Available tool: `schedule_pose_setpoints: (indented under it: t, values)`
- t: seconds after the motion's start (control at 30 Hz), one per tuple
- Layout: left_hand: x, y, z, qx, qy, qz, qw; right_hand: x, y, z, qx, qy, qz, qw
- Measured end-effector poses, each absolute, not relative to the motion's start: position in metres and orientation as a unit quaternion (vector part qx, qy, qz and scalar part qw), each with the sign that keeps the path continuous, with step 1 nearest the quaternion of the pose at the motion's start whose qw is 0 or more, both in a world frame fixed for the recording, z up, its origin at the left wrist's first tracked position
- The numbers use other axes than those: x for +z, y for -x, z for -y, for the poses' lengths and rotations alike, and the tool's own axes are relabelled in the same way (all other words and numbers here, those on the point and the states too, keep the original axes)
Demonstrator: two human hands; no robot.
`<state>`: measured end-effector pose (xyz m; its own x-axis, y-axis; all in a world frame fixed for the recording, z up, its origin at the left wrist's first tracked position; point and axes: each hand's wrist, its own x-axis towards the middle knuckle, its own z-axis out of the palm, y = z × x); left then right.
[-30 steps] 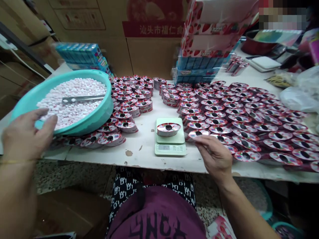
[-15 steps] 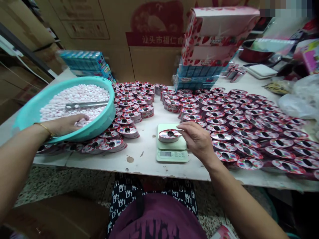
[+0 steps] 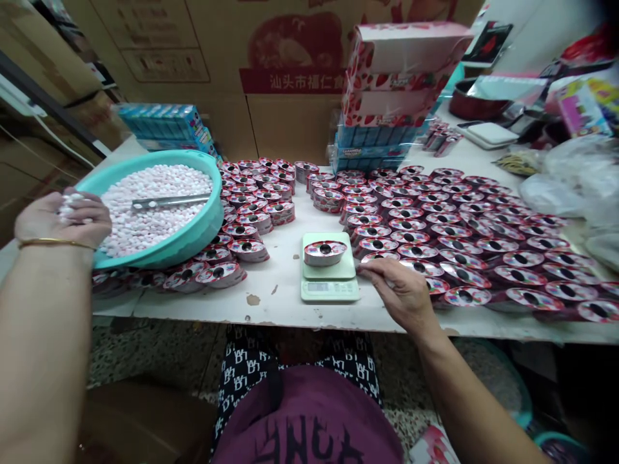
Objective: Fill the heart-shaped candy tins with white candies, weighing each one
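Over the near-left rim of the turquoise basin [image 3: 203,225], the left hand [image 3: 65,216] is turned up, its fingers curled around a small clump of white pellets [image 3: 72,205]; the fingers cover part of the clump, so its full amount cannot be seen. More pellets fill the basin, where a metal tool [image 3: 174,200] lies across them, reaching the right side; its shape is hard to make out.

The right hand [image 3: 399,290] is just beside the right edge of the pale green scale [image 3: 333,272], forefinger and thumb brought near each other. Whether they meet or pinch something small cannot be told. On the scale's platform stands one oval container [image 3: 324,259] with a dark round opening on top; what is inside is too dark to tell. The display below is washed out, its reading illegible.

Rows of similar containers [image 3: 457,245] crowd the counter [image 3: 285,306] to the right, a few partly hidden behind the right hand. A smaller group [image 3: 246,231] runs under the basin, which covers some. Stacked strawberry-print boxes [image 3: 406,77] cut off the lettering on the large carton [image 3: 290,122] behind. Below the counter, a tub [image 3: 525,399] is only partly visible, its contents dim.
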<state>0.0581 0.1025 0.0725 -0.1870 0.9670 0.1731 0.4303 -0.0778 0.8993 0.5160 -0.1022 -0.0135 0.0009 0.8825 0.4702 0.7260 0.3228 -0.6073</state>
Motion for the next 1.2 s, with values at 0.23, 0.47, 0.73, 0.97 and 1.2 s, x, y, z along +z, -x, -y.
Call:
schedule_pose_setpoints:
  t: [0.23,0.47,0.73,0.97,1.2]
  values:
    - [0.081,-0.168,-0.036,0.601,-0.276,-0.321,0.678,-0.017,-0.456,0.110,0.206,0.492,0.722,0.441]
    - [0.020,-0.273,0.050,0.457,-0.017,-0.269,0.847,-0.008,-0.405,0.134,0.189,0.458,0.736,0.461]
    - [-0.056,-0.294,0.093,0.380,0.098,-0.397,0.830,-0.029,-0.391,0.132,0.083,0.464,0.860,0.195]
    - [-0.058,-0.295,0.088,0.372,0.144,-0.399,0.826,-0.045,-0.407,0.124,0.166,0.402,0.872,0.224]
    - [-0.058,-0.300,0.086,0.353,0.177,-0.373,0.840,-0.044,-0.418,0.114,0.243,0.423,0.830,0.270]
